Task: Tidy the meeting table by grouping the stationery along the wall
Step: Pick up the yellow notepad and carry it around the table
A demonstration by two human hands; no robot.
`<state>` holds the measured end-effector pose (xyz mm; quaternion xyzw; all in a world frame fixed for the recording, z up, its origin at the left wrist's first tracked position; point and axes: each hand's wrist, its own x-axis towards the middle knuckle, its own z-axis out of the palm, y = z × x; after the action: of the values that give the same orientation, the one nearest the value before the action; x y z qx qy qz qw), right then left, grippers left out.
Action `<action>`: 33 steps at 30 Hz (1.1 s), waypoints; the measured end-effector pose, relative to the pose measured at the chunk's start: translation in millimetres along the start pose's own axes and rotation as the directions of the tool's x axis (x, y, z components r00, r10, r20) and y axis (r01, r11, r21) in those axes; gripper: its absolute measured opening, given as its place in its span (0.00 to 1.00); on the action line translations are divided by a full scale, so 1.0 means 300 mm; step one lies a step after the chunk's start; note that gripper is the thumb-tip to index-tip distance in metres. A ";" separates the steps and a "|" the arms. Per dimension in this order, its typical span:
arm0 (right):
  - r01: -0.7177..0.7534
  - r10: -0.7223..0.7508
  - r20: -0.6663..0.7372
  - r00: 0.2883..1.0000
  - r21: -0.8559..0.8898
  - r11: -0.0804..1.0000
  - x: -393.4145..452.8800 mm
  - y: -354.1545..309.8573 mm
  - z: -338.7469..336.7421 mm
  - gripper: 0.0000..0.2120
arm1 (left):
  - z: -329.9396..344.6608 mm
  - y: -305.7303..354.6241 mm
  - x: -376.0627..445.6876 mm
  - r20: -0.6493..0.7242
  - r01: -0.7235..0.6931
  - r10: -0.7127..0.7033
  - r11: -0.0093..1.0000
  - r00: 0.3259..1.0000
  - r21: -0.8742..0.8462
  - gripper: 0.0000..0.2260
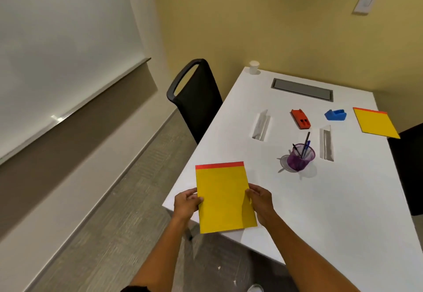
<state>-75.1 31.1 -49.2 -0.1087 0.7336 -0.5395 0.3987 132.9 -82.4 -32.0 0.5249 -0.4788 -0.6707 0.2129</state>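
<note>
You hold the yellow red-topped paper notepad at the white table's near corner, left hand and right hand pinching its side edges. Light, bendy; keep gripping both sides.

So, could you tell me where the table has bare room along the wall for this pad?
Free: the strip between the paper cup and the cable hatch, and right of the hatch. Crowded: around the red stapler, blue tape dispenser and second yellow pad.
</note>
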 end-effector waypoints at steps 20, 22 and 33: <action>0.022 0.018 0.248 0.969 -0.158 0.987 -0.219 -0.025 1.097 0.17 | -1.100 -0.003 0.025 -0.216 -0.016 -0.009 0.993 0.976 -0.114 0.17; 0.032 0.006 0.266 0.964 -0.139 0.990 -0.211 -0.038 1.144 0.17 | -1.136 0.017 0.039 -0.230 -0.024 -0.004 0.993 0.973 -0.118 0.17; -0.057 0.064 0.301 0.951 -0.032 0.998 0.057 -0.129 1.479 0.16 | -1.335 0.208 0.395 -0.272 -0.006 -0.016 0.997 0.962 -0.083 0.16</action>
<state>214.7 -306.9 -67.6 -0.1720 0.6732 -0.4956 0.5212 440.4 -371.6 -33.6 0.6042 -0.4153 -0.6119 0.2967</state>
